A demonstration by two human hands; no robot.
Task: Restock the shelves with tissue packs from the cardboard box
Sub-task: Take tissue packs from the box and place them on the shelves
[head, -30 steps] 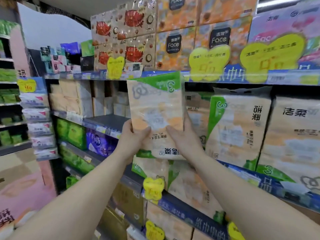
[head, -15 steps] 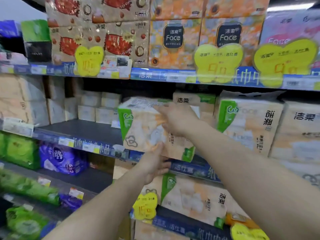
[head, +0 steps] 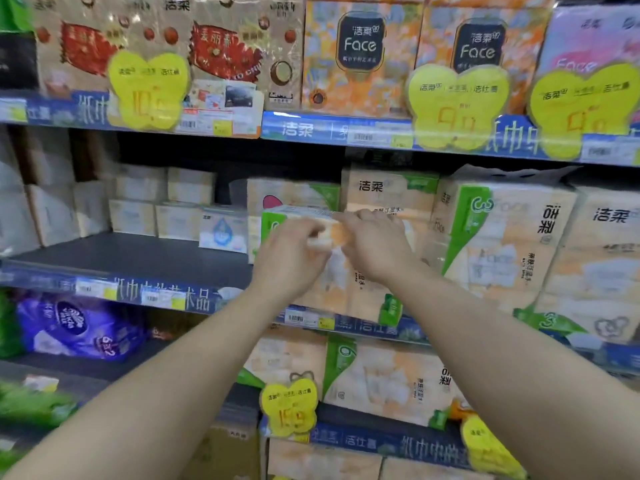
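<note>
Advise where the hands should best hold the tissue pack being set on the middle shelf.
Hold the tissue pack by its front face and upper front edge, coming from the aisle side. It stands upright at the shelf lip with another pack close on its right, so probably only the front is free; both hands are already there.

Store shelves stocked with packs of tissue.

The dark middle shelf carries small pale boxes at the back left and large orange-and-green tissue packs on the right; the top shelf holds Face-branded packs.
</note>
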